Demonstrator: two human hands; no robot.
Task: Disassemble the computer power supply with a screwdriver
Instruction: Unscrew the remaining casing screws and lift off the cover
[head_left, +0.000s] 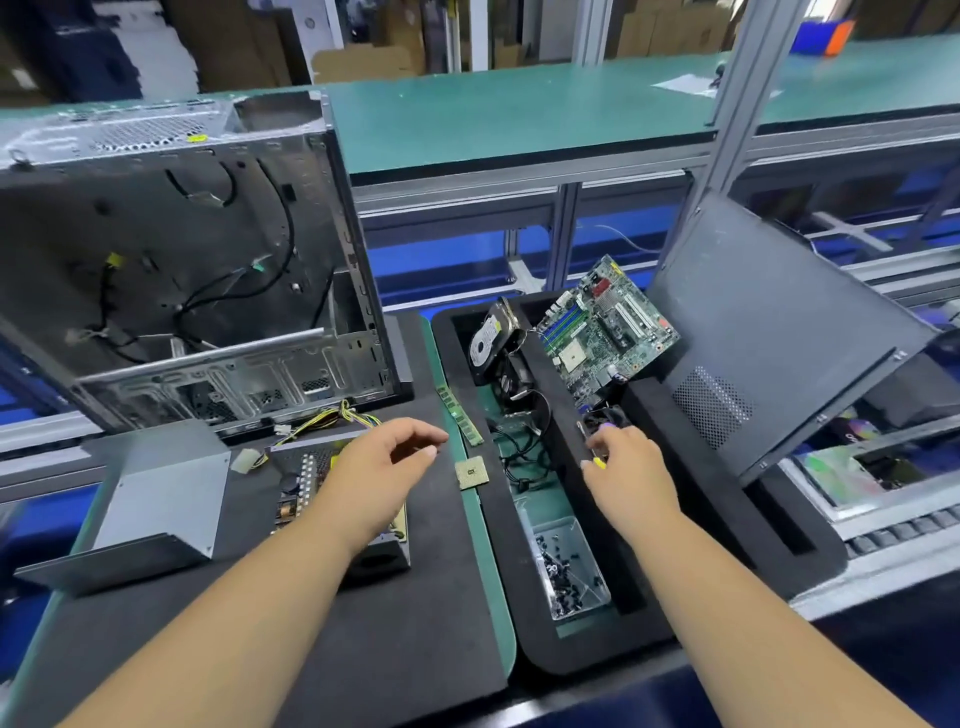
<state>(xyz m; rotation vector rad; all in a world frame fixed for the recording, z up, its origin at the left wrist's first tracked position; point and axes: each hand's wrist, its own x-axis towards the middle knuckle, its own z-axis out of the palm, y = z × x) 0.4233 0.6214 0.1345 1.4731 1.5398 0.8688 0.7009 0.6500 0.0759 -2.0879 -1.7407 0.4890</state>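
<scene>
Two hands over bench. Right hand (626, 467) grips yellow-handled screwdriver (592, 451) above black foam tray (727, 519), shaft pointing away. Opened grey metal power supply (332, 499) lies left of it, under loosely open left hand (382, 467), nearer that hand.

Matt black foam mat (405, 613), dull grey sheet-metal power supply cover (161, 488), bare steel computer case (171, 249), clear plastic screw tray (569, 569), smooth green worktop (519, 109)

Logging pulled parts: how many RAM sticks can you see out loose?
1: a green RAM stick lies on the mat edge between the computer case and the foam tray. More may hide in the tray.
</scene>
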